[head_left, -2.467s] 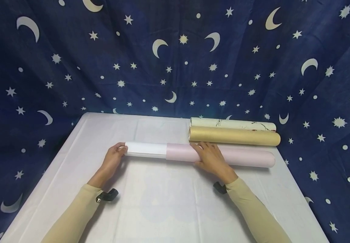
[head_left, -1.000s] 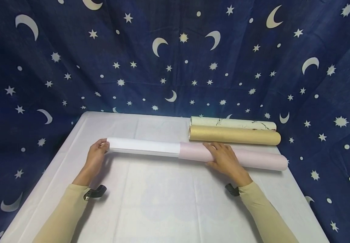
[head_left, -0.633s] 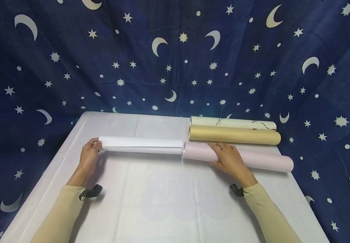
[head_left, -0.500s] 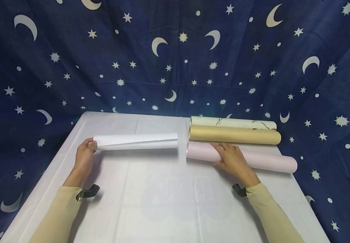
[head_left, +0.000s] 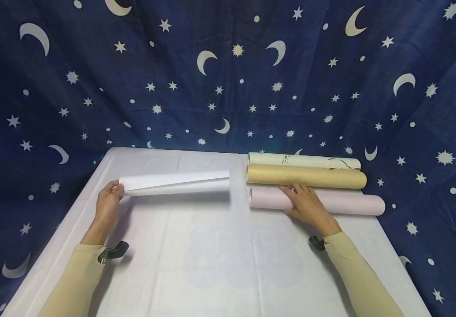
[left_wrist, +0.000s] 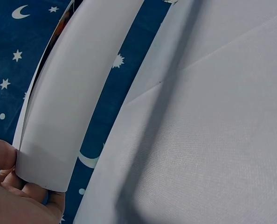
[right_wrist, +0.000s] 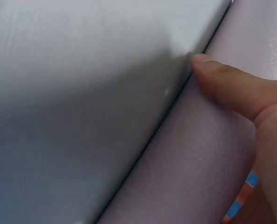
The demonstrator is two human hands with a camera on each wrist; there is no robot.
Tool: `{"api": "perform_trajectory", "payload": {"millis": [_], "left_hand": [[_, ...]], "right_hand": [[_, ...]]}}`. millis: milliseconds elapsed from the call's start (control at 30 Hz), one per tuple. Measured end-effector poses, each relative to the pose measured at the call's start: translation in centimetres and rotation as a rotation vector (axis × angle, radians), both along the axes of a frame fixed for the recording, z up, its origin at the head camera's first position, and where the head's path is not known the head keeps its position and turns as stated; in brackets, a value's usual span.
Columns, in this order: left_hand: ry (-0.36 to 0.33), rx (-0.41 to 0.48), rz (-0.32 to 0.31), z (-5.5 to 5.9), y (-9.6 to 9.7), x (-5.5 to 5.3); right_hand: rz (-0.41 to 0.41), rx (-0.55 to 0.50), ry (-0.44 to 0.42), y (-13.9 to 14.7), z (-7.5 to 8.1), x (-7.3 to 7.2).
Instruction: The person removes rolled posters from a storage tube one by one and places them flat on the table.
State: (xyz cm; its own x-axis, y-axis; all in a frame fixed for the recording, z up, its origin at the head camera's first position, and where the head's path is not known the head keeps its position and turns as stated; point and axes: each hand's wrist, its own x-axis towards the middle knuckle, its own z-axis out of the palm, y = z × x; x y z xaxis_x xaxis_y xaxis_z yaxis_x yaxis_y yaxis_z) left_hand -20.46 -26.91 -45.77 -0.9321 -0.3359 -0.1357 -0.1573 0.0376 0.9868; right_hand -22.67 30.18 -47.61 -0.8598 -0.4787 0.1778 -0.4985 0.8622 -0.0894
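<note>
My left hand (head_left: 108, 204) pinches the left end of a white paper roll (head_left: 176, 182), thumb on one side and fingers underneath. The roll is held above the table, and its loose edge stands slightly apart; the left wrist view shows a dark, coloured inside along that gap. At the right, my right hand (head_left: 307, 207) grips a pale pink paper roll (head_left: 348, 203) from above. Its thumb lies along the near side in the right wrist view, while the other fingers reach over the far side. The pink roll's open left end faces the white roll, with a gap between them.
Just behind the pink roll lies a gold paper roll (head_left: 307, 176), and behind that a cream roll with a branch pattern (head_left: 303, 160). All are on a table with a white cloth (head_left: 208, 264). A dark blue curtain (head_left: 236, 105) with moons and stars surrounds it.
The white roll has slid leftward out of the pink roll and risen at its right end. The pink roll has moved right, then turned to lie alongside the gold roll.
</note>
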Motion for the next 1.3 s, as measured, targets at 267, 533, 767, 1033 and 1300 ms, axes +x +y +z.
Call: {"api": "perform_trajectory", "payload": {"millis": [267,533,767,1033,1300], "left_hand": [[0.000,-0.025,0.000,-0.2,0.1,0.0],[0.014,-0.024,-0.005,-0.3,0.3,-0.2],[0.009,-0.024,-0.017,-0.5,0.4,-0.1],[-0.011,-0.052,-0.031,-0.7,0.8,-0.2],[-0.001,-0.082,-0.040,-0.5,1.2,0.1]], "right_hand": [[0.004,0.051,0.055,0.1,-0.1,-1.0],[-0.016,0.040,0.078,0.0,-0.2,-1.8],[-0.035,0.041,0.095,0.0,-0.2,-2.6],[-0.024,0.030,0.093,0.0,-0.2,-3.6],[-0.017,0.024,0.093,-0.1,-0.1,-4.7]]}}
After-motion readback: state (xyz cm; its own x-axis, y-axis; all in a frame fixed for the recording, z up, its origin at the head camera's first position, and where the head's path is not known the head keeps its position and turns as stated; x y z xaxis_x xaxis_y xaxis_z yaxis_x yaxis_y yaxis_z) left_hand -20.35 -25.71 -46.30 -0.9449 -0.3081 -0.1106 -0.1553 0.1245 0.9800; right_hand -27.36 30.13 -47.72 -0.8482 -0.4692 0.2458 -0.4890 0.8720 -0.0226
